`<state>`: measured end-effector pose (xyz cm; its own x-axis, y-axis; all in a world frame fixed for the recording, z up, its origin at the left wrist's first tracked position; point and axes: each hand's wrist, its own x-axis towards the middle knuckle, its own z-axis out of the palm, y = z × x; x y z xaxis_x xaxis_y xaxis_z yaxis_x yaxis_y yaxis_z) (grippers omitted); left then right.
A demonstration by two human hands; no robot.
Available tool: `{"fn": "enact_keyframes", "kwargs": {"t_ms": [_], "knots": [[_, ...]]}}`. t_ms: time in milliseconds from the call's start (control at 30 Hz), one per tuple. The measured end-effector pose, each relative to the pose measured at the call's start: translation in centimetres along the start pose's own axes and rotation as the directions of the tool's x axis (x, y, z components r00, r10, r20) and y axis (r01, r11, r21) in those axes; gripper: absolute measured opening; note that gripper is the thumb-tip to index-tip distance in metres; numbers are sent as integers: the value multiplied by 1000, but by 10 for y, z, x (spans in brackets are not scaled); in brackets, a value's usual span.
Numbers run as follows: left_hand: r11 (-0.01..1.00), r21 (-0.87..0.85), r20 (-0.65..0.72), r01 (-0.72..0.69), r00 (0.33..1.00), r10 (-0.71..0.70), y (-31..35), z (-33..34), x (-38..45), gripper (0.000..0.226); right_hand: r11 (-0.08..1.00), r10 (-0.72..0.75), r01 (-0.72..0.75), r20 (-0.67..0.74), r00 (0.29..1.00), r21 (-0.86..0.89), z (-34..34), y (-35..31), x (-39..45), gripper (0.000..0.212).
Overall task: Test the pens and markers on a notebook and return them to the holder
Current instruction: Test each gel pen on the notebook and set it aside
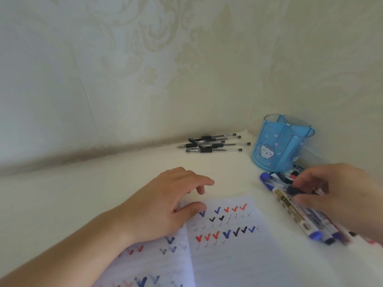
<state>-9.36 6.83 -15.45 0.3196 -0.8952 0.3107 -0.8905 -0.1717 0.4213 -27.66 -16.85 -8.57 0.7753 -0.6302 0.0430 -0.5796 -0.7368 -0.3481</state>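
Observation:
An open notebook [226, 249] lies at the front, its pages covered with red, blue and black check marks. My left hand [163, 206] rests on its top left corner, fingers loosely curled and holding nothing. A blue translucent pen holder [279, 143] with a cartoon face stands at the back right; nothing shows above its rim. In front of it lies a pile of markers and pens [298, 208] with blue and red caps. My right hand [335, 193] is over that pile, blurred, its fingertips on the pens; I cannot see whether it grips one.
Several black gel pens [211, 142] lie side by side near the back wall, left of the holder. The white desk [83, 199] sits in a corner, with patterned wallpaper behind and to the right.

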Motion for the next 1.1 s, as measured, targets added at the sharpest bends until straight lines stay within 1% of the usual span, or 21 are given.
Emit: {"fn": "enact_keyframes", "kwargs": {"t_ms": [33, 100, 167, 300, 400, 467, 533, 567, 600, 667, 733, 800, 867, 967, 1100], "knots": [[1000, 0, -3, -2, 1000, 2, 0, 0, 0, 37, 999, 15, -13, 52, 999, -52, 2, 3, 1, 23], [1000, 2, -3, -9, 1000, 9, -1, 0, 0, 37, 996, 37, -26, 125, 991, -88, 8, 6, 2, 24], [1000, 2, -3, -15, 1000, 15, -2, 1, 1, 37, 994, 55, -43, 128, 990, -96, 11, 7, 3, 25], [1000, 3, -6, -24, 1000, 24, -3, 2, 0, 35, 990, 73, -64, 72, 995, -125, 10, 9, 6, 23], [999, 6, -19, -34, 999, 34, -3, 1, 1, 33, 990, 87, -84, 22, 996, -115, 7, 7, 5, 21], [999, 5, -27, -41, 999, 41, -3, 0, 0, 31, 997, 40, -45, -68, 997, -69, 8, -2, 1, 19], [999, -7, -49, -48, 998, 47, -4, 0, 0, 30, 997, -62, 52, -183, 981, -55, 12, -21, -1, 13], [999, -13, -55, -49, 997, 48, -4, 0, 0, 29, 990, -126, 109, -205, 971, -94, 15, -33, 0, 7], [999, -14, -58, -51, 997, 50, -4, 1, 0, 28, 975, -190, 162, -196, 962, -150, 19, -45, 3, 11], [998, -10, -71, -55, 996, 54, -5, 0, 0, 27, 921, -299, 257, -106, 948, -292, 31, -65, 19, 33], [999, 4, -75, -52, 996, 52, -6, -1, 0, 27, 857, -355, 310, -34, 934, -412, 45, -80, 46, 41], [999, -5, -84, -36, 996, 35, -6, -3, -1, 34, 813, -346, 297, -6, 938, -501, 61, -88, 72, 42], [1000, -27, -112, -5, 994, 2, -7, -3, -1, 44, 776, -303, 244, -5, 953, -581, 74, -92, 88, 39], [1000, -12, -198, 14, 980, -16, -11, -3, 1, 47, 764, -277, 193, -42, 960, -615, 87, -91, 98, 32], [999, 24, -280, 20, 960, -13, -12, -1, 2, 48, 767, -314, 196, -92, 945, -611, 89, -89, 99, 23]]}}
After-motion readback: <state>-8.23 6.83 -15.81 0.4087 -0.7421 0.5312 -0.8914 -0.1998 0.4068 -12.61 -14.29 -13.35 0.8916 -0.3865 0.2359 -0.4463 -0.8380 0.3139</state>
